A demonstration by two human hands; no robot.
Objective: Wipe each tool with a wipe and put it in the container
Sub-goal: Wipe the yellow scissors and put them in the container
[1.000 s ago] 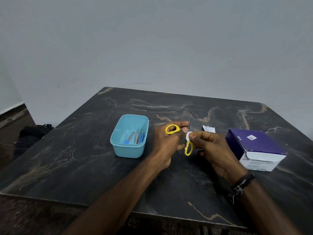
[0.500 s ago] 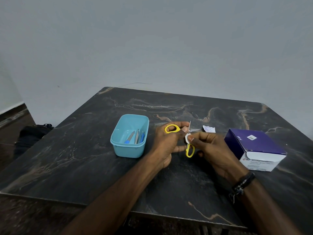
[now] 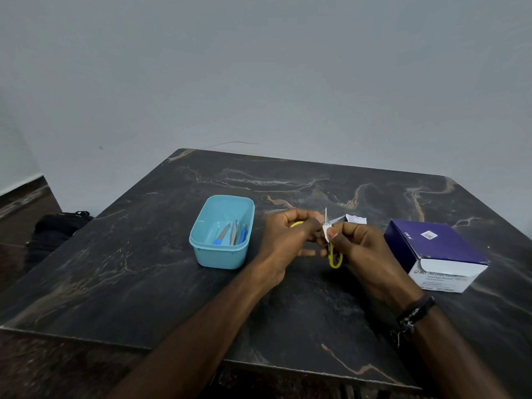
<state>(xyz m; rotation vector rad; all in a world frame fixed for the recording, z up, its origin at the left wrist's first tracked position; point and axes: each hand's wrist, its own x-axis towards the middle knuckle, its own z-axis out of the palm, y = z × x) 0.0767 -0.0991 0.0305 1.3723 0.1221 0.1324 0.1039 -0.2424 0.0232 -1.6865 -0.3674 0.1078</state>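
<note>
Yellow-handled scissors are held above the dark marble table, blades spread apart and pointing up. My left hand grips one yellow handle, mostly hidden under its fingers. My right hand pinches a small white wipe against the blades near the pivot; the other yellow loop hangs below it. To the left stands a light blue container with several tools lying inside.
A purple and white box of alcohol swabs stands to the right of my hands. A torn white wrapper lies just behind them. A dark bag sits on the floor off the table's left edge.
The scissor blades have opened wider and the wipe has slid slightly up along them. My left fingers now cover more of the upper yellow handle.
</note>
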